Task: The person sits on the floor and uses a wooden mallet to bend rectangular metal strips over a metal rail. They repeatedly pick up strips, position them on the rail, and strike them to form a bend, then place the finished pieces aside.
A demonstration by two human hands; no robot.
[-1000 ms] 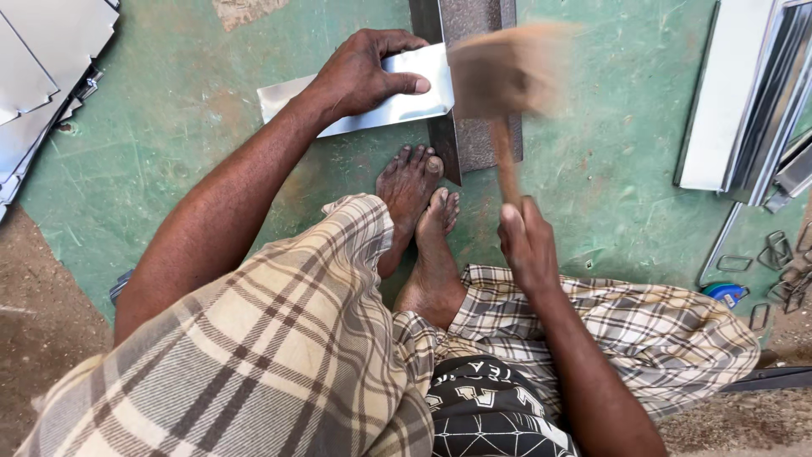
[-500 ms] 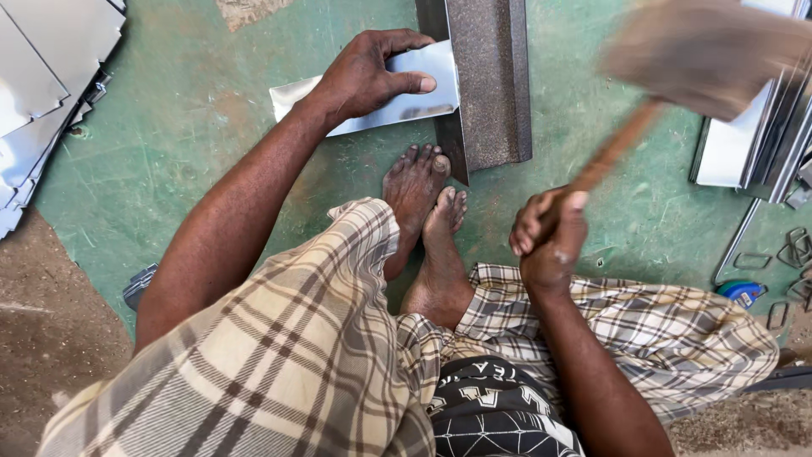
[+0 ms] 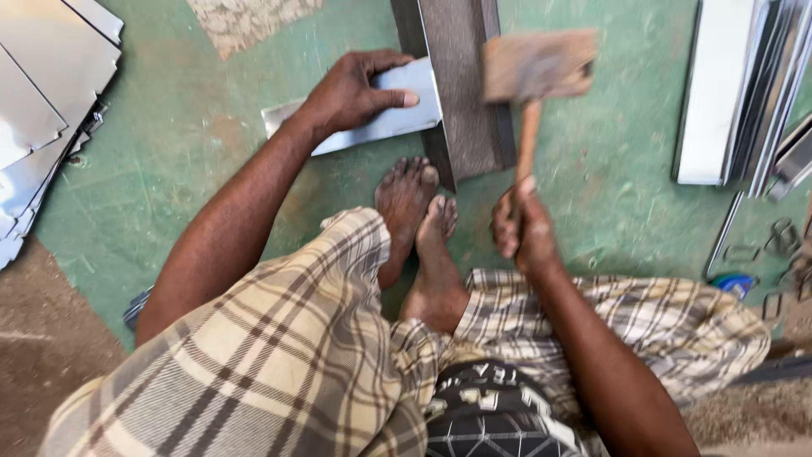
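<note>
Left hand: the left hand [image 3: 351,93] is pressing flat on a shiny metal sheet piece [image 3: 381,123], fingers spread over its top edge and thumb stretching along the face, pinning it down rather than clenching it.

Sheet piece: it is lying on the green floor [image 3: 186,186], its right edge butting against a long dark steel bar [image 3: 461,93] that is running up out of the top of the view.

Right hand: the right hand [image 3: 524,228] is wrapping tight round the handle of a wooden mallet [image 3: 537,72], down at the low end of the shaft.

Mallet: the blocky head is hovering over the right side of the steel bar, smeared with blur, so whether it is touching the bar is hard to call.

Feet: two bare feet [image 3: 419,211] are sitting side by side on the floor just below the bar's near end, between the two arms; the left one's toes are lying very close to the bar's corner.

Legs: a checked cloth [image 3: 296,347] is covering both knees, filling the lower view.

Left edge: a stack of flat metal sheets [image 3: 42,110] is fanning out, well apart from the hands.

Right edge: folded pale metal channels [image 3: 736,85] are lying in a bundle, with small wire clips [image 3: 782,237] and a blue object [image 3: 734,283] below them.
</note>
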